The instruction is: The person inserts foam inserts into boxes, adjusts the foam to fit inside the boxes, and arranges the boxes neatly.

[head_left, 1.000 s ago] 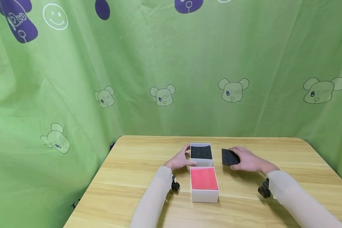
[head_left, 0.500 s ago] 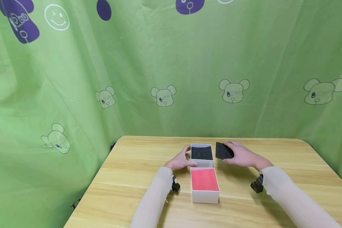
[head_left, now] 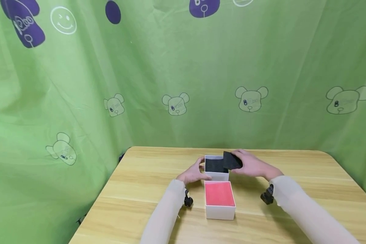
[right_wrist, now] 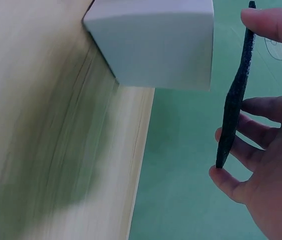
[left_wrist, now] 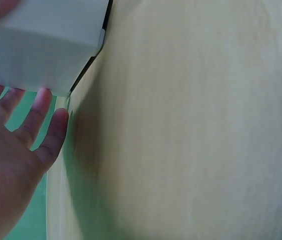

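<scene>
My left hand point(head_left: 192, 174) holds the far white box point(head_left: 218, 176) from its left side, thumb at the near side and fingers toward the far side. In the left wrist view, fingertips touch the wall of that box point(left_wrist: 46, 55). A black sheet point(head_left: 214, 165) lies inside it. My right hand point(head_left: 253, 165) pinches a thin, black foam-like pad point(head_left: 230, 160) by its edges, tilted above the box's right rim. Edge-on in the right wrist view, the pad point(right_wrist: 234, 95) looks slightly bent, apart from the box.
A second white box point(head_left: 220, 212) with a red sheet point(head_left: 219, 194) in it stands just in front of the first. Both boxes stand on a wooden table point(head_left: 140, 189). A green printed curtain point(head_left: 207, 61) hangs behind the table and along its left.
My right hand has lifted the black pad off the table and carried it left, to over the box's right rim. The left hand stays at the far box.
</scene>
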`<state>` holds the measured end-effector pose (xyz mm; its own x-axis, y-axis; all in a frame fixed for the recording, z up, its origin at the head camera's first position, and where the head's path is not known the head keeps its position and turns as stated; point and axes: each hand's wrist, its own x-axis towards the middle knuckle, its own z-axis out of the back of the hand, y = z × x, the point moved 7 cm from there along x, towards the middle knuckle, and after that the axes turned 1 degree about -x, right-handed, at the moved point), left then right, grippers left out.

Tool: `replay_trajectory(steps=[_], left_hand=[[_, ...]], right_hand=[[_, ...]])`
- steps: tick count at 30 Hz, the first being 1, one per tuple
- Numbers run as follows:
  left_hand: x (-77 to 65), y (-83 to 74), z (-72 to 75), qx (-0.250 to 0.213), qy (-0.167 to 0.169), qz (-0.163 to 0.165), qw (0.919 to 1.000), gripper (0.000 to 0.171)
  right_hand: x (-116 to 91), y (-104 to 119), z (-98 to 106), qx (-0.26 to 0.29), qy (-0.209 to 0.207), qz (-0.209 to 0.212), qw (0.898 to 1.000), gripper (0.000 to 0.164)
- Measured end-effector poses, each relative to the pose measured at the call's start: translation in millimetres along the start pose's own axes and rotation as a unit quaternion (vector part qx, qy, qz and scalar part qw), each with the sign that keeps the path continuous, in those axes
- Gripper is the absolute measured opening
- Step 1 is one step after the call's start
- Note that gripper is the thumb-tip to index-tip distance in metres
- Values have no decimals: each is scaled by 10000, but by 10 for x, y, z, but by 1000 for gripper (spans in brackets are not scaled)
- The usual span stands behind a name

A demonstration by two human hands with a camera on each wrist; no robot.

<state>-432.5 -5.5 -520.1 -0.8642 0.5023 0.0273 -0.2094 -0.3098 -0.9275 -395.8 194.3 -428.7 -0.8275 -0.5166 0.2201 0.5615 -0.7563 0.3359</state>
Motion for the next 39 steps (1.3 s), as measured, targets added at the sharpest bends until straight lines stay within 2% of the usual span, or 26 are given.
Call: replay_trajectory(steps=[13,27,39], left_hand=[[-5,30,3,-4,-47,-65,10000,97],[28,37,0,-88,74,-75,9999,98],[27,59,5,-113,58,40,9999,99]], right_hand=[[214,160,-149,60,214,180,9996,80],[331,135,-291,277,443,-60,9986,78],[420,262,-359,358,398,352,9979,76]])
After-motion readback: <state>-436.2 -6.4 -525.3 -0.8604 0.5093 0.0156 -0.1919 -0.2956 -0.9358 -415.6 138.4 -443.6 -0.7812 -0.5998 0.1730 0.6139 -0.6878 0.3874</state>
